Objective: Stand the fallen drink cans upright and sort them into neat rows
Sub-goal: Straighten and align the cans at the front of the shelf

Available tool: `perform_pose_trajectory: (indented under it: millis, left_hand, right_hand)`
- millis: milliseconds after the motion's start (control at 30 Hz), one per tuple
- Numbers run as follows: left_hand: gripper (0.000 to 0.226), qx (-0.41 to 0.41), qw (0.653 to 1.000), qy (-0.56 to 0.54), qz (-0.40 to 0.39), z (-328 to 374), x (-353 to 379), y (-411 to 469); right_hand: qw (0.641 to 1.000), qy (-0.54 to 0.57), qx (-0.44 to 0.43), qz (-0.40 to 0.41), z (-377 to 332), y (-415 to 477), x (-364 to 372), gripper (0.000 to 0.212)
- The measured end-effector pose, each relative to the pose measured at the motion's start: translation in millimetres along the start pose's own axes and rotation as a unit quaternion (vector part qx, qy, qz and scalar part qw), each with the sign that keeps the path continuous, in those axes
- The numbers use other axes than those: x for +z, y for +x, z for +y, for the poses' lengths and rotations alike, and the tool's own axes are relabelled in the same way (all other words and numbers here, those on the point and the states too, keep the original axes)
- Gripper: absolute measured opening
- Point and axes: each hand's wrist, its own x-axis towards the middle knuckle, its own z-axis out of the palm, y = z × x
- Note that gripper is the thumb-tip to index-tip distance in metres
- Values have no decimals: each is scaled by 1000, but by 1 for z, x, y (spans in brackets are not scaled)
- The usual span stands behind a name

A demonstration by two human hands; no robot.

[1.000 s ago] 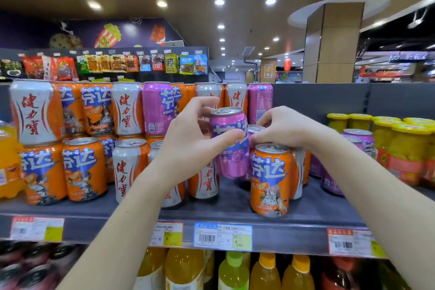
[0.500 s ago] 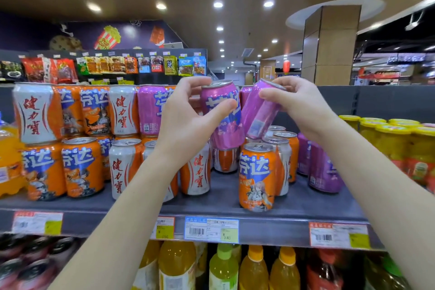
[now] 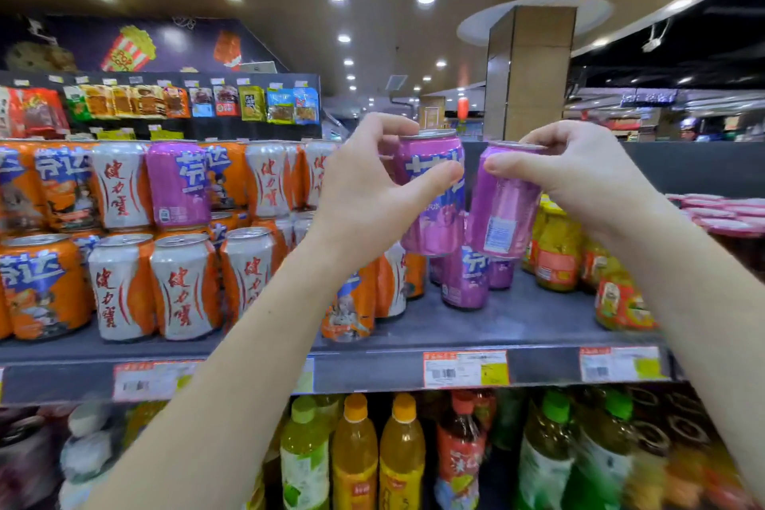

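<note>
My left hand (image 3: 364,195) grips a purple can (image 3: 434,219) near its top, holding it upright above the grey shelf (image 3: 517,323). Beside it, my right hand (image 3: 579,174) grips a second purple can (image 3: 503,215), tilted slightly with its base leaning left. Both cans hang in the air over a small group of purple cans (image 3: 465,282) standing on the shelf. To the left stand stacked orange cans (image 3: 41,282) and white-and-orange cans (image 3: 186,286), with one purple can (image 3: 178,182) in the upper layer.
Jars of yellow fruit (image 3: 556,248) stand on the shelf at the right, pink-lidded tubs (image 3: 728,215) beyond them. Price tags (image 3: 465,369) line the shelf edge. Bottled drinks (image 3: 356,455) fill the shelf below. Bare shelf surface shows in front of the purple cans.
The view has shifted right. My right hand's can has swung from steeply tilted to nearly upright. Both held cans have moved right, over the purple cans on the shelf.
</note>
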Motion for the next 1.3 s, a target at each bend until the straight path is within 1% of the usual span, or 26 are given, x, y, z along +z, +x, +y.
perform_pose_trajectory:
  millis: [67, 167, 300, 467, 567, 633, 700, 767, 833, 900, 1000, 1067, 1133, 1267, 1300]
  left_hand:
    - [49, -8, 1000, 2, -2, 3, 21, -4]
    - [49, -12, 1000, 19, 1, 4, 46, -12]
    - [51, -21, 1000, 24, -3, -2, 70, -28]
    - [50, -45, 999, 17, 23, -12, 80, -41]
    - [49, -54, 998, 16, 37, -16, 78, -47]
    - [49, -61, 997, 13, 38, -17, 79, -51]
    - [49, -65, 997, 12, 39, -18, 80, -55]
    - [49, -70, 997, 8, 41, -18, 80, -58]
    - [49, -74, 996, -1, 41, -19, 80, -61]
    - [49, -74, 996, -6, 43, -19, 79, -64]
    - [50, -75, 996, -15, 48, -19, 78, -68]
    - [50, -75, 996, -22, 53, -20, 79, -69]
    - [50, -72, 996, -23, 56, -21, 79, -71]
    - [52, -74, 995, -28, 52, -24, 82, -73]
    - [52, -75, 995, -29, 50, -25, 83, -73]
  right_hand:
    - [999, -44, 24, 23, 10, -9, -13, 58]
    - [991, -110, 48, 52, 25, -24, -24, 58]
    - [984, -159, 59, 52, 46, -37, -18, 63]
    - [975, -202, 69, 55, 72, -36, -4, 69]
    - [977, -189, 77, 59, 83, -36, 3, 72]
    - [983, -159, 79, 48, 87, -37, 4, 69]
    - [991, -79, 108, 3, 93, -40, 3, 64]
    - [987, 11, 151, -45, 100, -47, 1, 61]
    - [983, 34, 167, -62, 110, -51, -3, 59]
    - [985, 32, 156, -60, 117, -53, -5, 57]
    - [991, 19, 130, -41, 123, -52, -2, 67]
    - [992, -11, 120, -33, 124, -50, 3, 71]
    - [993, -52, 105, -17, 127, -46, 9, 71]
    - [984, -134, 110, 52, 129, -41, 17, 79]
    - [983, -139, 112, 54, 129, -41, 18, 80]
